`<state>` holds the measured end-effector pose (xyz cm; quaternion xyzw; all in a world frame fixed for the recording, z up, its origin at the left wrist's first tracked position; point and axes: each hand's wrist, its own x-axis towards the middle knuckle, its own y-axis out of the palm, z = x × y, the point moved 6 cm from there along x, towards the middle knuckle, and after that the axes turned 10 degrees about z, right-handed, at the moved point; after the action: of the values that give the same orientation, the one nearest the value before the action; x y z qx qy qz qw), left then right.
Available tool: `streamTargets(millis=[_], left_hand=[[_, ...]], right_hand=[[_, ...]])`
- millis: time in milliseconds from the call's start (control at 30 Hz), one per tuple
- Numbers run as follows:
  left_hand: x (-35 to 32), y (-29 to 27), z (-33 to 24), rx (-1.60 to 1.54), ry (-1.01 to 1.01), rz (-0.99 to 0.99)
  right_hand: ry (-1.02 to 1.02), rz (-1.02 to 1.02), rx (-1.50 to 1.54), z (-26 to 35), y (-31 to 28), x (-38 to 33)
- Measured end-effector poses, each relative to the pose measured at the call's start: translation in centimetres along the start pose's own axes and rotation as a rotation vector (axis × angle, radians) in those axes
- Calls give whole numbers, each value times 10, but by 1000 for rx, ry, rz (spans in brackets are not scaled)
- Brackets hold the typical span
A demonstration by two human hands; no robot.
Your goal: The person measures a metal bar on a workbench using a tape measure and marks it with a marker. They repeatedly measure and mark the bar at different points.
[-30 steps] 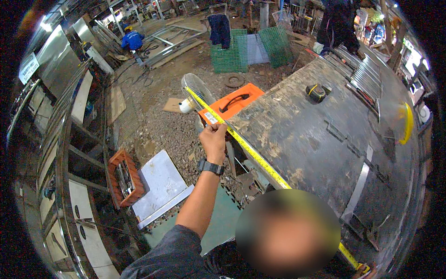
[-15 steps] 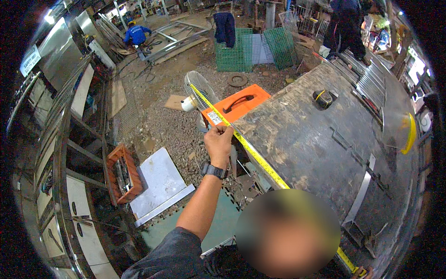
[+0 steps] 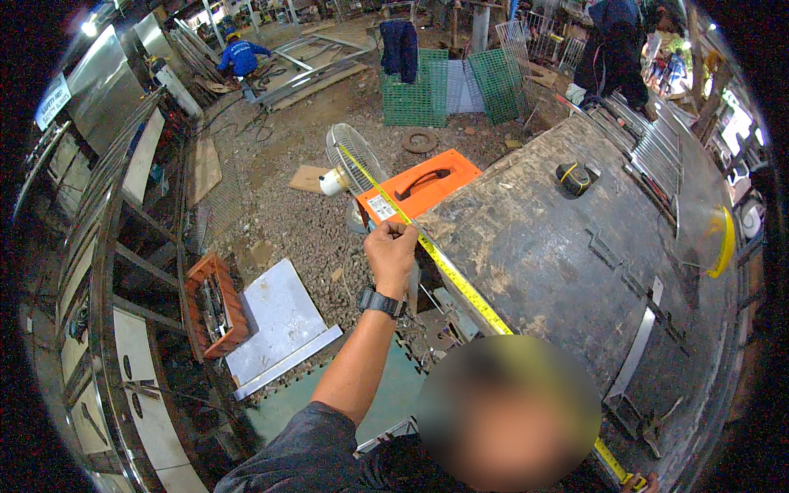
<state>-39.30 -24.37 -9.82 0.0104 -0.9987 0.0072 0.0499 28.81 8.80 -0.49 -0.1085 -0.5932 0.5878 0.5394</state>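
A yellow tape measure blade [image 3: 460, 286] runs along the left edge of the dark worktable [image 3: 526, 222], its far end reaching past the corner in front of a fan. My left hand [image 3: 389, 256], with a black watch on the wrist, pinches the blade near the table's far left corner. At the bottom right, my right hand [image 3: 645, 483] grips the other end of the tape, only its fingers showing. A blurred patch hides the middle of the blade. Another tape measure [image 3: 574, 178], black and yellow, lies on the far part of the table.
Beyond my left hand are an orange handled case [image 3: 448, 171] and a fan [image 3: 352, 154]. A metal strip [image 3: 637, 349] and a clear face shield with yellow band [image 3: 722, 242] lie right. An orange crate [image 3: 238, 329] stands left. Two people [image 3: 241, 57] work farther off.
The whole view has shifted very slightly. Both hands keep their hold on the tape in about the same places.
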Motion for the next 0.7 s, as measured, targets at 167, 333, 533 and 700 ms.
streamTargets(millis=[167, 333, 533, 700], left_hand=[[1, 0, -3, 73, -3, -1], [-1, 0, -4, 88, -13, -9], [0, 0, -4, 95, 4, -8], [0, 0, -5, 61, -7, 9]], right_hand=[[13, 1, 5, 0, 0, 1], [-6, -3, 3, 3, -3, 1], [-31, -13, -10, 8, -5, 2], [-7, 12, -21, 8, -6, 2]])
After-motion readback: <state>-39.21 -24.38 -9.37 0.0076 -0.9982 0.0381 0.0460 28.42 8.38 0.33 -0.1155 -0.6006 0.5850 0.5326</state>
